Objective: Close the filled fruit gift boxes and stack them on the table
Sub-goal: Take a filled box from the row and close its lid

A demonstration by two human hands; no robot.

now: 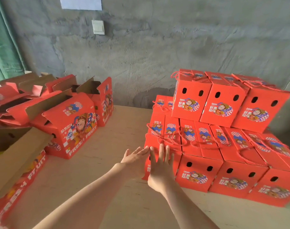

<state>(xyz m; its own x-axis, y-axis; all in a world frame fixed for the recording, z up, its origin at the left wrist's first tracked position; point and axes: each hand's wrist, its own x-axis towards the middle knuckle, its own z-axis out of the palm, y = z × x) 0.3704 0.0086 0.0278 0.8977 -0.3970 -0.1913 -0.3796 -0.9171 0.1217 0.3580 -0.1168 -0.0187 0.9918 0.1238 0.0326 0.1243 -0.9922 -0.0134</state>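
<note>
The left hand (136,160) and right hand (160,169), fingers straight and spread, press flat on the end closed box (153,141) of the two-tier stack (223,146), lower centre. Its boxes are red, cartoon-printed, rope-handled, with oval holes. At left, open boxes (70,128) stand on the worktop (121,133)

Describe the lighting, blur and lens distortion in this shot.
Head view: soft, even light, with no hard shadows or glare on the table. Wide-angle bowing tilts the stacked boxes outward toward the right edge. The lettering on the open box at lower left is smeared. The left hand and right hand are fairly sharp.
</note>
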